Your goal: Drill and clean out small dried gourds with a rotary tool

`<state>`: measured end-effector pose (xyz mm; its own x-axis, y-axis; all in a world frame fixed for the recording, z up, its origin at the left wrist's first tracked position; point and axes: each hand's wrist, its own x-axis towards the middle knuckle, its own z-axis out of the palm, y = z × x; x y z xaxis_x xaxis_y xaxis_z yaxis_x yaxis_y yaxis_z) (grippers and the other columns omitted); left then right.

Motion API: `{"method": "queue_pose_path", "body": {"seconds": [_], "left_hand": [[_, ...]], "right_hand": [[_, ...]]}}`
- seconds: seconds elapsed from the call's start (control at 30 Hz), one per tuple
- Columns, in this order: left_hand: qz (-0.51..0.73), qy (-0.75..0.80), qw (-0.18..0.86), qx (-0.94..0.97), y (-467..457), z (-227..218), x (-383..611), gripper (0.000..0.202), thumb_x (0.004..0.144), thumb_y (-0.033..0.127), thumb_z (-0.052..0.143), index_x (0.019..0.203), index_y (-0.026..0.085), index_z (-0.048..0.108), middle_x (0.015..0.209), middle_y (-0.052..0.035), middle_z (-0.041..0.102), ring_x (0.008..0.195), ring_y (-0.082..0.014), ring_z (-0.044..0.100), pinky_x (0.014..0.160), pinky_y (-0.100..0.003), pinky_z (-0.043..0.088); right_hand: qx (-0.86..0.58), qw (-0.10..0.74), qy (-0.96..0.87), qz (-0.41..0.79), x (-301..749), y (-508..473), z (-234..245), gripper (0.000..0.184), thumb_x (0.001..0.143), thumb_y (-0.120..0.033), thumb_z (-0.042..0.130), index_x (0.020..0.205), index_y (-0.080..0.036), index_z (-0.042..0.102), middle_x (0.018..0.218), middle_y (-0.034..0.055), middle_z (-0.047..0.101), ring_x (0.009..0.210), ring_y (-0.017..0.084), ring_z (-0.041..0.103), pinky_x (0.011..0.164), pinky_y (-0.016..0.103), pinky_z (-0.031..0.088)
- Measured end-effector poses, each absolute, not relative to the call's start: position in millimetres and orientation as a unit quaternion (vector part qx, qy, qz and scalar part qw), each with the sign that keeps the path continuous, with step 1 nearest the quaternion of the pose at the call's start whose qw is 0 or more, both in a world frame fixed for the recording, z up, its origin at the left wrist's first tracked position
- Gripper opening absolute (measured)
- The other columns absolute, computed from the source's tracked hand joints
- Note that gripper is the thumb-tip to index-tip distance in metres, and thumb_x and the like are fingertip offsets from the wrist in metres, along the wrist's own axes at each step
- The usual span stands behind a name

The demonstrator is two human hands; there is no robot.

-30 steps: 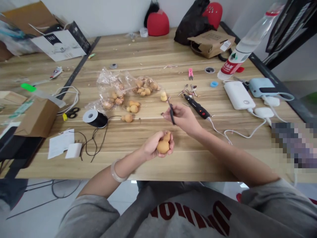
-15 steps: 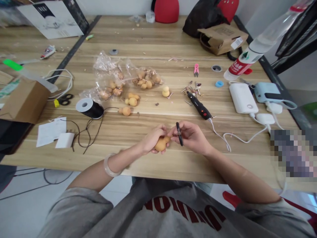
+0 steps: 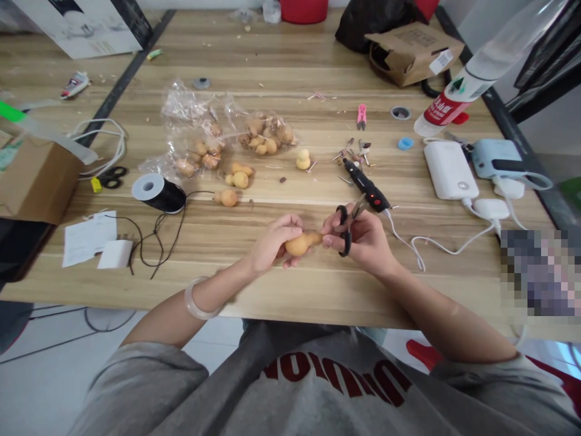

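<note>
My left hand (image 3: 271, 242) is closed around a small tan gourd (image 3: 301, 243), held sideways just above the wooden table (image 3: 290, 284), its narrow end pointing right. My right hand (image 3: 367, 240) grips small black-handled scissors (image 3: 345, 225) with fingers through the loops, and the blades stick up and to the right. The fingertips of that hand touch the gourd's narrow tip. Both hands meet near the table's front edge.
Loose small gourds (image 3: 240, 178) and clear bags of gourds (image 3: 267, 136) lie mid-table. A black rotary tool (image 3: 365, 186) with its cable lies just behind my right hand. A spool of black cord (image 3: 157, 191), white power bank (image 3: 450, 169), water bottle (image 3: 472, 69) and cardboard boxes surround.
My right hand came down from mid-table with the scissors and met the gourd. My left hand turned the gourd sideways. The camera tilted downward.
</note>
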<state>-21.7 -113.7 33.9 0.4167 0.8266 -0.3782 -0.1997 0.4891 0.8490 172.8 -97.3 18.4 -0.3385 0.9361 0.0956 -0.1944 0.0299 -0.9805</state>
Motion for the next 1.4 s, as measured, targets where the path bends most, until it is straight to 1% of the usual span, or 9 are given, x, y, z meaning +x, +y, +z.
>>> {"method": "queue_pose_path", "body": {"seconds": [0.5,0.6,0.73,0.87,1.0,1.07,1.17,1.27,1.4], "left_hand": [[0.344,0.426,0.764,0.34,-112,31,-20,0.038,0.066,0.041,0.065,0.086,0.021,0.039,0.057,-0.0006,0.068,0.031,-0.0088,0.047,0.028,-0.014,0.029],[0.343,0.414,0.772,0.34,-112,30,-20,0.037,0.068,0.041,0.065,0.085,0.021,0.039,0.059,-0.0009,0.068,0.031,-0.0083,0.047,0.029,-0.014,0.027],[0.336,0.402,0.779,0.345,-112,28,-21,0.036,0.07,0.04,0.065,0.085,0.02,0.04,0.061,-0.0022,0.069,0.033,-0.0089,0.05,0.03,-0.014,0.028],[0.322,0.412,0.78,0.343,-110,28,-20,0.033,0.074,0.041,0.063,0.086,0.02,0.041,0.064,-0.0042,0.07,0.038,-0.0114,0.055,0.032,-0.016,0.033],[0.34,0.451,0.753,0.336,-107,26,-18,0.029,0.079,0.043,0.057,0.089,0.017,0.046,0.069,-0.0053,0.069,0.045,-0.0129,0.058,0.036,-0.019,0.038],[0.354,0.479,0.719,0.358,-106,24,-19,0.029,0.079,0.043,0.057,0.089,0.016,0.051,0.071,-0.0038,0.067,0.051,-0.0139,0.06,0.04,-0.02,0.04],[0.359,0.496,0.627,0.482,-107,21,-22,0.026,0.079,0.039,0.063,0.089,0.015,0.062,0.075,-0.0021,0.064,0.065,-0.013,0.06,0.054,-0.021,0.045],[0.321,0.467,0.529,0.632,-111,20,-26,0.025,0.079,0.038,0.069,0.092,0.016,0.069,0.085,-0.0045,0.068,0.076,-0.0142,0.059,0.068,-0.023,0.045],[0.276,0.421,0.468,0.726,-115,21,-26,0.03,0.078,0.04,0.073,0.096,0.015,0.071,0.095,-0.0086,0.069,0.087,-0.0188,0.06,0.08,-0.028,0.044]], "right_hand": [[-0.335,0.475,-0.524,0.623,177,-94,24,0.04,0.065,-0.034,0.087,0.08,-0.022,0.052,0.075,-0.0012,0.064,0.06,0.011,0.062,0.057,0.027,0.055],[-0.328,0.471,-0.541,0.615,177,-95,25,0.042,0.063,-0.033,0.089,0.078,-0.022,0.052,0.078,0.0007,0.066,0.068,0.012,0.064,0.06,0.026,0.055],[-0.317,0.461,-0.568,0.604,176,-97,23,0.048,0.06,-0.041,0.091,0.075,-0.022,0.05,0.079,0.0014,0.065,0.077,0.015,0.065,0.064,0.028,0.056],[-0.325,0.477,-0.552,0.602,176,-96,21,0.047,0.059,-0.039,0.091,0.074,-0.021,0.051,0.078,0.0016,0.066,0.074,0.014,0.065,0.061,0.026,0.055],[-0.339,0.491,-0.527,0.605,177,-92,21,0.045,0.057,-0.037,0.093,0.075,-0.021,0.054,0.076,-0.0001,0.066,0.061,0.011,0.063,0.056,0.026,0.055],[-0.352,0.49,-0.518,0.606,177,-91,22,0.045,0.057,-0.037,0.092,0.073,-0.021,0.053,0.075,-0.0005,0.067,0.056,0.011,0.062,0.055,0.028,0.056],[-0.371,0.485,-0.52,0.596,176,-91,22,0.044,0.057,-0.038,0.092,0.072,-0.021,0.054,0.072,-0.0003,0.068,0.054,0.012,0.062,0.054,0.029,0.057],[-0.381,0.481,-0.537,0.58,174,-92,22,0.044,0.058,-0.038,0.092,0.07,-0.022,0.054,0.068,-0.0006,0.068,0.051,0.012,0.061,0.05,0.029,0.056],[-0.38,0.466,-0.557,0.573,171,-95,22,0.043,0.06,-0.036,0.091,0.066,-0.022,0.051,0.065,0.0,0.068,0.048,0.012,0.059,0.044,0.027,0.051]]}}
